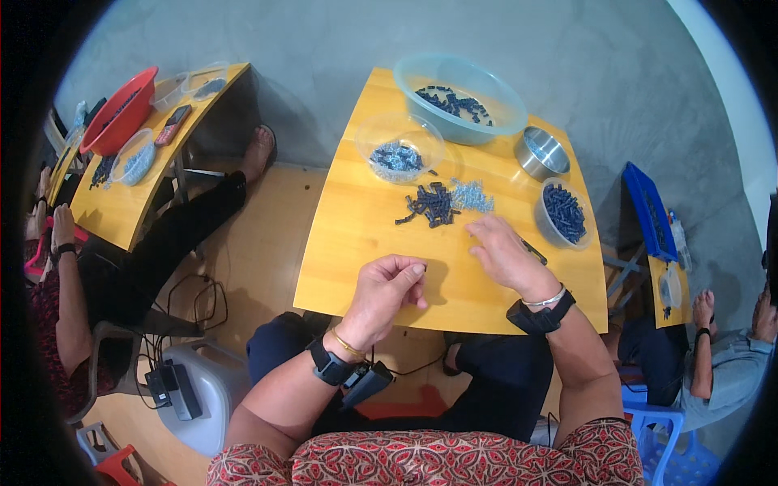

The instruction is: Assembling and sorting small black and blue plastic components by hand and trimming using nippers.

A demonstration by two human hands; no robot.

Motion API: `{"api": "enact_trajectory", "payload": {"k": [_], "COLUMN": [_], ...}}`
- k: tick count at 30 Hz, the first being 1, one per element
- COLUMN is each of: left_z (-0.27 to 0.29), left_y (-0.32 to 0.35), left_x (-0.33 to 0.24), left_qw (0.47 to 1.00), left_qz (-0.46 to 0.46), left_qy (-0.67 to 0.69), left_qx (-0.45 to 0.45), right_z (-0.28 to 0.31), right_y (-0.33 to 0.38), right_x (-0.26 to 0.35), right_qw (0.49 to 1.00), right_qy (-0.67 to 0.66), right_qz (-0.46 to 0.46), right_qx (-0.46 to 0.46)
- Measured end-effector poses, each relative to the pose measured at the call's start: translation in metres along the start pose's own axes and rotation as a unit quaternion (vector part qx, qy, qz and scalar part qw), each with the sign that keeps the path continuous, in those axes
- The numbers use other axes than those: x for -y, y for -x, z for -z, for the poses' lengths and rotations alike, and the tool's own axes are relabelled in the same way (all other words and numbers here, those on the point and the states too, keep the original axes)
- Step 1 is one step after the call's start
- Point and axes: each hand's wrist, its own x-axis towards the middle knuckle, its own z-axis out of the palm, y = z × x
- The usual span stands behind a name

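Note:
My left hand (385, 296) is closed above the near part of the yellow table. Thumb and forefinger pinch a small dark piece, and only its dark tip shows. My right hand (510, 255) reaches over the table with thumb and fingers apart. Its fingertips are just short of a small heap of clear, pale-blue pieces (472, 195). Touching that heap on its left lies a pile of small dark-blue plastic pieces (432, 206). A thin dark tool (534, 253) lies partly hidden beside my right hand.
On the yellow table (340, 259) stand a large pale-blue basin (510, 121), a clear bowl (433, 134), a steel bowl (545, 170) and a tub of dark pieces (563, 212). People sit at tables on both sides. A grey stool (215, 389) with cables stands at left.

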Motion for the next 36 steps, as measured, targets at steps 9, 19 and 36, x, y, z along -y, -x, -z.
{"api": "enact_trajectory", "payload": {"k": [9,19,36], "left_z": [-0.001,-0.001,-0.003], "left_y": [-0.003,-0.001,-0.002], "left_x": [0.002,0.002,0.001], "left_qw": [1.000,1.000,1.000], "left_qz": [-0.010,-0.011,-0.010], "left_qy": [0.021,0.027,0.019], "left_qx": [0.007,0.010,0.006], "right_z": [-0.001,0.000,-0.001], "right_y": [0.014,0.007,0.006], "right_x": [-0.017,-0.018,0.005], "right_qw": [0.989,0.994,0.990], "right_qy": [-0.107,-0.089,-0.132], "right_qz": [-0.091,-0.057,-0.056], "right_qx": [-0.034,0.005,0.010]}}
